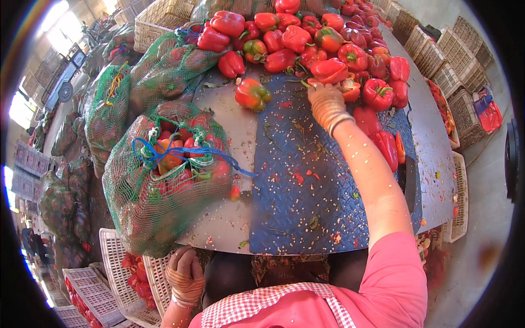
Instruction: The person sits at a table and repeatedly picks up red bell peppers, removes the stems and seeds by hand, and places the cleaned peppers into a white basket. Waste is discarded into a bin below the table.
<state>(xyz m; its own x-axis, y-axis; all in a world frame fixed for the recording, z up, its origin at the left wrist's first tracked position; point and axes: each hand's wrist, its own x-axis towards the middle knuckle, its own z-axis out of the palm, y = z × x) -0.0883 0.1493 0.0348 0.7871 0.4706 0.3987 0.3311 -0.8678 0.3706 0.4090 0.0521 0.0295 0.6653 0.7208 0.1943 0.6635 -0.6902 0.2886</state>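
My right hand (328,102), in an orange-tan work glove, reaches to the heap at the table's far side. Its fingertips are at the near edge of a red bell pepper (329,70); whether they grip it cannot be told. Beside the fingers lies a cut pepper piece (350,88). My left hand (185,272), in a like glove, is low at the near left, fingers curled, by the rim of a white plastic crate (158,279). Above it, a green mesh bag (164,213) of peppers sits on the table, with a blue tie (192,151) across its opening.
A blue textured mat (303,205), strewn with seeds and scraps, covers part of the metal table (221,229). A red-green pepper (252,95) lies near the heap. Filled mesh bags (107,119) stand at left; plastic crates (463,61) stack at right. A dark block (410,180) is at the mat's right edge.
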